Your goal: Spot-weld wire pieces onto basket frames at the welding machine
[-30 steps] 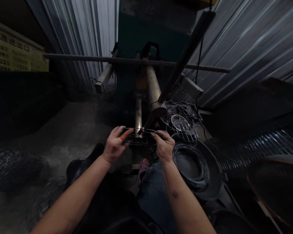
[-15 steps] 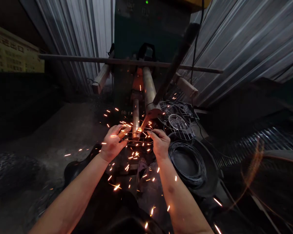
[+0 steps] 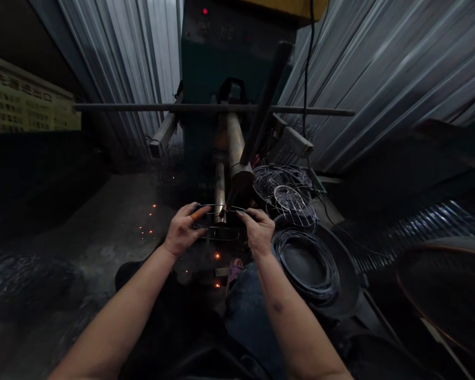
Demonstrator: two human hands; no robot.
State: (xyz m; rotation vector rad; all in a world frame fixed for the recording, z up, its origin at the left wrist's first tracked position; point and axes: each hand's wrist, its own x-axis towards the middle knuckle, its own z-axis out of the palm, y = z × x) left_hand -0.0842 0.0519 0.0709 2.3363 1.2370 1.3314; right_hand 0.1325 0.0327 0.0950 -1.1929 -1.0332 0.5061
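Note:
A thin wire frame (image 3: 226,239) is held level between my two hands in front of the spot welder (image 3: 206,68). My left hand (image 3: 180,231) is closed on its left side, with an orange wrap on one finger. On the right side, my right hand (image 3: 260,230) pinches the wire between thumb and fingertips. The welder's lower electrode bar (image 3: 220,182) reaches to the wire, and the tip under the thick upper arm (image 3: 236,140) meets it there. A faint glow shows at that contact. Whether the tip still presses on the wire is too dark to tell.
A wire coil (image 3: 306,266) lies in a dark round basin at my right, with tangled wire pieces (image 3: 287,192) behind it. A long rod (image 3: 142,107) crosses the welder. A yellow crate (image 3: 27,100) stands left. Small sparks (image 3: 217,256) glow low down.
The bright shower of sparks has died down to a few small glowing specks. The machine's light has turned from green to red. Both hands keep their grip on the wire frame.

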